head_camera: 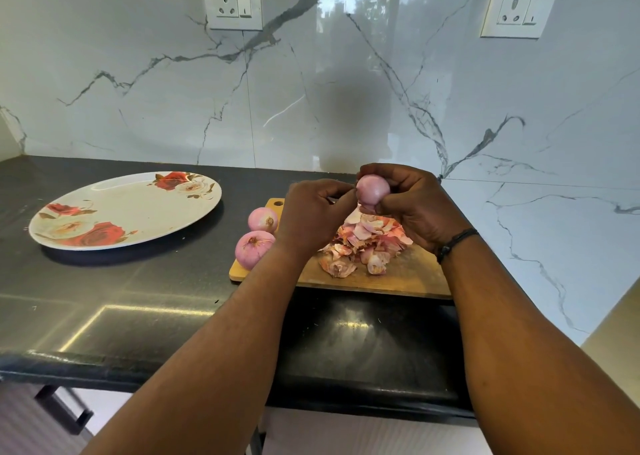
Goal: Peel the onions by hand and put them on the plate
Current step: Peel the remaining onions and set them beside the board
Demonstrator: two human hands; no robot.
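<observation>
My right hand (414,205) grips a pink onion (372,188) above the wooden cutting board (408,276). My left hand (313,214) is curled beside it, its fingertips pinching at the onion's left side. Two more pink onions (262,220) (253,248) lie at the board's left end. A heap of peeled skins (363,243) sits in the board's middle, under my hands. The oval plate (124,209) with red roses lies to the left on the black counter with nothing on it.
The black counter (138,302) runs to a rounded front edge. A marble wall with two sockets (232,2) (517,8) stands close behind the board. The wall's right part juts forward next to my right arm.
</observation>
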